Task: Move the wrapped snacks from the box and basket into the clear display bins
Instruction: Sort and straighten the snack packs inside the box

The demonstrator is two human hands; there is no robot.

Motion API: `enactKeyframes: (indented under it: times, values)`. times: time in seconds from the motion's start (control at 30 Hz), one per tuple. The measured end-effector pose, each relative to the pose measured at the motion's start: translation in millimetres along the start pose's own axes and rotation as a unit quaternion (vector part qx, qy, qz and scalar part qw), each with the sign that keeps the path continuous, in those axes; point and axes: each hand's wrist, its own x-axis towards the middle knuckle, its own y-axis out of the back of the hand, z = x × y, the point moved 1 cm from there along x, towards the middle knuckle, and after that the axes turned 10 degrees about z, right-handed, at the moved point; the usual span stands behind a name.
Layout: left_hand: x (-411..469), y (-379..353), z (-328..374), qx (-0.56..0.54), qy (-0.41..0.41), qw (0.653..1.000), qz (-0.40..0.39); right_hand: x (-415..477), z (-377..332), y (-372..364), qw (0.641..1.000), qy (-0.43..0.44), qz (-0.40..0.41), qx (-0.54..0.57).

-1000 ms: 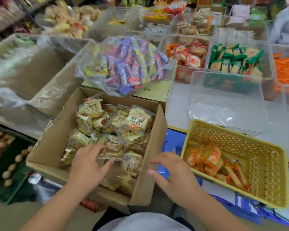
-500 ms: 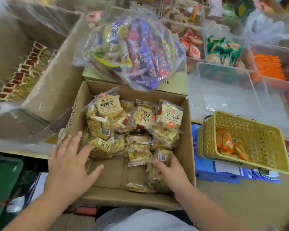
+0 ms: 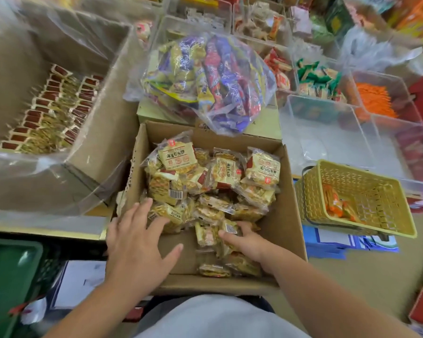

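A cardboard box (image 3: 292, 215) in front of me holds several yellow wrapped snacks (image 3: 217, 176). My left hand (image 3: 137, 240) reaches into the box's near left side with fingers spread and straight, its fingertips touching a packet (image 3: 174, 214). My right hand (image 3: 244, 237) is lower in the box, fingers curled round a small packet (image 3: 230, 229) among the loose ones. A yellow basket (image 3: 366, 191) to the right holds a few orange wrapped snacks (image 3: 335, 203). An empty clear display bin (image 3: 327, 132) stands behind the basket.
A clear bag of mixed purple, red and yellow snacks (image 3: 205, 79) lies on a closed box behind the open one. A large lined carton (image 3: 103, 113) with rows of red-topped packets stands left. Clear bins with green (image 3: 320, 79) and orange (image 3: 374, 101) snacks stand at the back right.
My left hand moved forward from the box's near left corner into the box, onto the snacks. My right hand has closed round a packet. The camera has tilted down slightly.
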Motion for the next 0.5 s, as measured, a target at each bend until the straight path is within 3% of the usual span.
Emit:
enactKeyframes:
  times: [0.17, 0.3, 0.37, 0.43, 0.5]
  values:
    - [1.9, 7.0, -0.2, -0.03, -0.003, 1.0, 0.004, -23.7, -14.8, -18.5, 0.988, 0.096, -0.078, -0.094]
    - [14.8, 12.7, 18.3, -0.06, -0.077, 0.995, 0.03, -42.1, -21.2, -30.8, 0.953, 0.212, -0.144, -0.163]
    - [26.2, 9.3, 33.3, -0.119, -0.118, 0.986, -0.016, -48.6, -22.9, -34.7, 0.939, 0.249, -0.17, -0.164]
    - [36.9, -1.1, 49.8, -0.153, -0.16, 0.972, -0.085, -49.7, -25.1, -33.5, 0.952, 0.254, -0.134, -0.11]
    - [43.4, -13.9, 63.3, -0.12, -0.206, 0.96, -0.148, -41.5, -22.6, -24.4, 0.971, 0.232, -0.039, -0.046]
